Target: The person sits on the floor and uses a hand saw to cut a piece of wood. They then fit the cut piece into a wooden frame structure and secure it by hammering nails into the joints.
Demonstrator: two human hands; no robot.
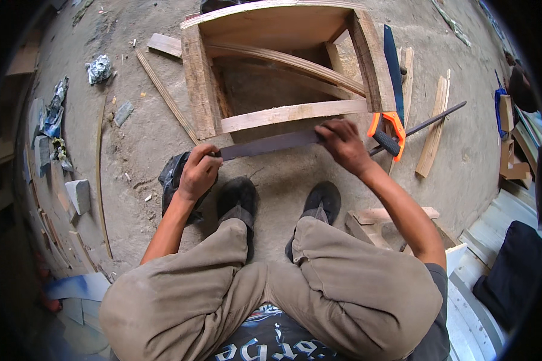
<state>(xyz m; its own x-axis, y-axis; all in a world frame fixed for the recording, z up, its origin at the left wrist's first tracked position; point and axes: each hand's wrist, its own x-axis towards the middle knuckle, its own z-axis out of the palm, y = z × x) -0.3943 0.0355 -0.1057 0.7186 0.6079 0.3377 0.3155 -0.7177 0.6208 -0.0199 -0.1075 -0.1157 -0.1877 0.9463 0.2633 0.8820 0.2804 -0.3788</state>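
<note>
Large, pale, ornate letters in a blackletter style spread across the front of a dark shirt at the bottom center of the frame, the line partly cut off by the lower edge. A smaller white-and-blue print sits just above, between the trousered legs.

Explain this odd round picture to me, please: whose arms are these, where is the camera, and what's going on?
No machine is at work here: these are a person's bare hands. The camera sits on their head, the left of two, looking down; its fisheye lens bends straight edges. The left hand and right hand grip opposite ends of a long, flat, dark strip. Just beyond it stands a wooden frame. On the dusty ground, an orange-handled saw is right of the frame, with loose wood strips on both sides.
</note>
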